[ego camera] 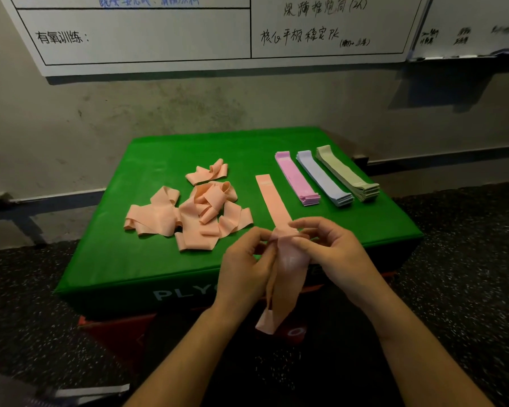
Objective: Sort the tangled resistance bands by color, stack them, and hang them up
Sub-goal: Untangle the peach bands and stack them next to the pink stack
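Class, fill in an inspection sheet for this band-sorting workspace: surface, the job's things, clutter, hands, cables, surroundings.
Surface: green padded plyo box top, stacked on a red box.
Job's things: tangled heap of peach elastic bands on the left; one flat peach band laid straight; three neat stacks to its right: pink band stack, lilac-blue band stack, sage-green band stack; one crumpled peach band in the hands, hanging over the front edge.
Clutter: nothing seen.
Hands: left hand and right hand both pinch the crumpled band's top.
Cables: nothing seen.
Surroundings: white handwritten whiteboard on a grey wall; dark speckled floor.
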A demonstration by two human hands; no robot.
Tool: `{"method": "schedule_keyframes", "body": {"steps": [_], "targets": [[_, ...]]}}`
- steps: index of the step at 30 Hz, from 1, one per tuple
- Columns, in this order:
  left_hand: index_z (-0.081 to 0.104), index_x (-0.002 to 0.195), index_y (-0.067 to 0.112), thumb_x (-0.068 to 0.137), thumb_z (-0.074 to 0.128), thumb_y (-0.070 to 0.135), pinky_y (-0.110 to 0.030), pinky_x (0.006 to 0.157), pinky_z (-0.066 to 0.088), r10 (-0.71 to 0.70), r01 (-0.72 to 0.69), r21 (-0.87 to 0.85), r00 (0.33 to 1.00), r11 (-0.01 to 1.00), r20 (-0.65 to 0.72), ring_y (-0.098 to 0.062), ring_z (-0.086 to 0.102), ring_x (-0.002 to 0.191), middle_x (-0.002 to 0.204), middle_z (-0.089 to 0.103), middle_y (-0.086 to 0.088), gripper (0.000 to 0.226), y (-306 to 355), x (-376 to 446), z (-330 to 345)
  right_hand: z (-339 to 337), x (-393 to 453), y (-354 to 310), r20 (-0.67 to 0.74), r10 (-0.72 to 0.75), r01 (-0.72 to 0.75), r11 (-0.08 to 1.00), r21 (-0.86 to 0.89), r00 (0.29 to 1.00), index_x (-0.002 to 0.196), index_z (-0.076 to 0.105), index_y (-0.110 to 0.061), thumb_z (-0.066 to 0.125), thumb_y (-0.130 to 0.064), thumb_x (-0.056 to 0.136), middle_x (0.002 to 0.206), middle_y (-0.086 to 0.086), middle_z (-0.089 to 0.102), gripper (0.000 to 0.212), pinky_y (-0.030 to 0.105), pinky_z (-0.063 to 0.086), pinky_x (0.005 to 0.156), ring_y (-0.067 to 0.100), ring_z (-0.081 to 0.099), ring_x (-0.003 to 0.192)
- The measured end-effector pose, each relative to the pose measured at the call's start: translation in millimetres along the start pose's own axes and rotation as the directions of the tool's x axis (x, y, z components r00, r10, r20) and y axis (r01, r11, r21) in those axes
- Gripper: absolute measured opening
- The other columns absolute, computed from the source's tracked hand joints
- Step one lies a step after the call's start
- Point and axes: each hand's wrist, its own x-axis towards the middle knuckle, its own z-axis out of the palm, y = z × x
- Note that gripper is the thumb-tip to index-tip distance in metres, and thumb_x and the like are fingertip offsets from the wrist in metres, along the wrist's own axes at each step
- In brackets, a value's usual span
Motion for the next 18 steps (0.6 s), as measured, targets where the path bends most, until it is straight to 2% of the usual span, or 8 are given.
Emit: {"method": "schedule_keyframes", "body": {"steps": [3,5,7,10,13,16,18], "targets": [[0.066,0.098,0.029,0.093,0.065,0.013,-0.021,0.076,0.053,0.027,-0.027,0.008,1.0,1.0,-0.005,-0.002,0.063,0.09,0.094,0.068,0.016,0.017,0.6,-1.1,-0.3,-2.6,-2.5,-4.1,-0.009,-0.019,0.019,1.0,0.001,1.0,0.093,0.078,-0.021,0.07,-0.01,0.089,0.093,0.0,0.076,0.014,0.026,0.058,0.076,0.016,0.07,0.094],[0.064,0.094,0.032,0.095,0.063,0.014,-0.029,0.077,0.055,-0.009,0.01,-0.03,0.999,0.999,0.038,-0.004,0.063,0.088,0.091,0.067,0.016,0.019,0.3,-1.6,0.2,-1.5,-2.2,-6.1,-0.019,-0.054,0.054,0.999,0.001,0.998,0.092,0.078,-0.021,0.071,-0.012,0.088,0.094,0.0,0.076,0.011,0.027,0.058,0.081,0.017,0.069,0.096],[0.063,0.096,0.027,0.098,0.059,0.018,-0.037,0.075,0.055,-0.017,0.027,-0.111,0.996,0.994,0.092,-0.01,0.063,0.085,0.09,0.067,0.01,0.01,1.1,-2.7,0.6,1.0,0.1,-6.1,-0.047,-0.093,0.092,0.995,-0.024,0.995,0.093,0.077,-0.021,0.072,-0.016,0.088,0.094,0.0,0.075,0.008,0.033,0.058,0.087,0.019,0.068,0.097],[0.063,0.103,0.022,0.101,0.053,0.014,-0.028,0.067,0.056,-0.07,0.113,-0.31,0.986,0.944,0.149,-0.011,0.066,0.083,0.09,0.069,0.007,0.013,9.4,-4.3,0.5,4.1,2.5,-7.4,-0.059,-0.125,0.125,0.992,-0.004,0.99,0.093,0.076,-0.026,0.071,-0.022,0.089,0.095,0.001,0.074,0.008,0.041,0.057,0.09,0.027,0.066,0.098],[0.065,0.109,0.022,0.103,0.046,0.01,-0.022,0.075,0.052,-0.113,0.177,-0.378,0.976,0.909,0.187,-0.005,0.063,0.089,0.097,0.069,0.006,0.023,12.2,-3.6,0.2,5.3,5.0,-9.8,-0.046,-0.165,0.166,0.986,0.014,0.985,0.093,0.075,-0.028,0.07,-0.02,0.09,0.094,0.004,0.072,0.01,0.038,0.056,0.085,0.028,0.065,0.096],[0.064,0.115,0.033,0.1,0.037,0.03,-0.03,0.093,0.051,-0.131,0.225,-0.42,0.962,0.879,0.24,-0.009,0.061,0.11,0.113,0.069,0.009,0.031,15.1,-5.4,2.5,5.7,9.1,-12.9,-0.041,-0.169,0.17,0.985,0.016,0.985,0.092,0.074,-0.025,0.07,-0.016,0.09,0.091,0.005,0.072,0.01,0.031,0.056,0.077,0.026,0.065,0.089],[0.062,0.117,0.03,0.1,0.037,0.036,-0.029,0.094,0.052,-0.142,0.251,-0.459,0.955,0.852,0.259,-0.01,0.062,0.111,0.115,0.069,0.007,0.031,18.8,-5.5,4.7,6.2,11.4,-14.7,-0.055,-0.167,0.169,0.985,0.041,0.984,0.09,0.074,-0.024,0.069,-0.014,0.09,0.088,0.003,0.072,0.011,0.025,0.056,0.072,0.017,0.066,0.083]]}}
